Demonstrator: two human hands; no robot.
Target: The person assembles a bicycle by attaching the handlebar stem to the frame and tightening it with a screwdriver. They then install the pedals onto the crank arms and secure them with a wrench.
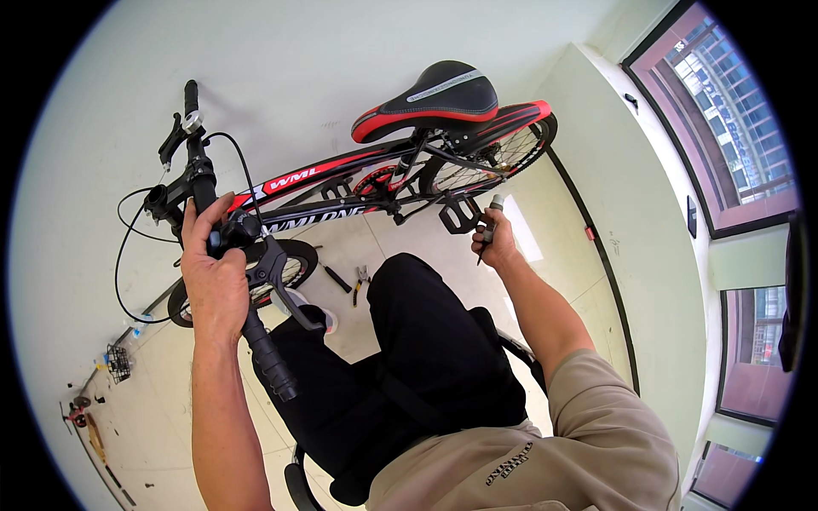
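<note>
A black and red bicycle (315, 183) stands ahead of me by the wall, its handlebar (273, 362) toward my left. My left hand (215, 277) is closed around the bar beside a round black shifter (240, 228) and the black brake lever (294, 302). Over by the pedal (460, 215), my right hand (496, 238) grips a slim tool with a grey end (497, 203) and a dark pointed tip; its exact kind is unclear. That hand is close to the pedal, and I cannot tell whether they touch. The saddle (430, 100) is black with red edging.
Pliers (360, 281) and a black-handled tool (337, 278) lie on the pale floor past my knees. A small wire basket (118, 363) and scattered items are at far left. The chair's armrest (298, 481) is beside me; windows (724, 111) line the right wall.
</note>
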